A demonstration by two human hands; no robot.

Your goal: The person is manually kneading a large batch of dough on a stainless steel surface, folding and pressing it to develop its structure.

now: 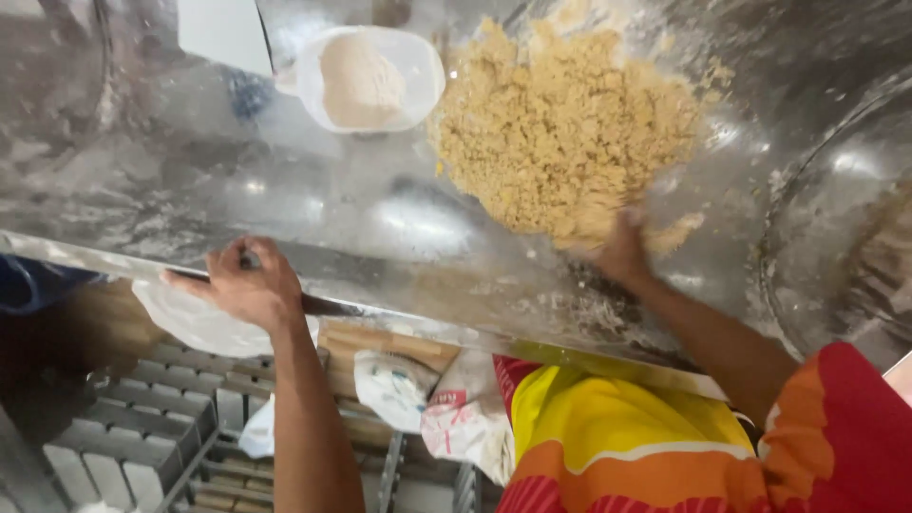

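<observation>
A big heap of crumbly yellow-brown dough (560, 128) lies on a shiny steel worktop (285, 199). My right hand (622, 252) presses into the near edge of the heap, fingers buried in the crumbs and blurred. My left hand (242, 280) curls over the worktop's front edge (114, 266), gripping it. A white plastic tub (418, 71) holding pale flour stands on the steel to the left of the heap.
A large steel bowl (845, 228) sits at the right. Below the table edge are white plastic bags (195, 323), crumpled sacks (446, 408) and grey slatted crates (142, 418). A white sheet (223, 33) lies at the top left.
</observation>
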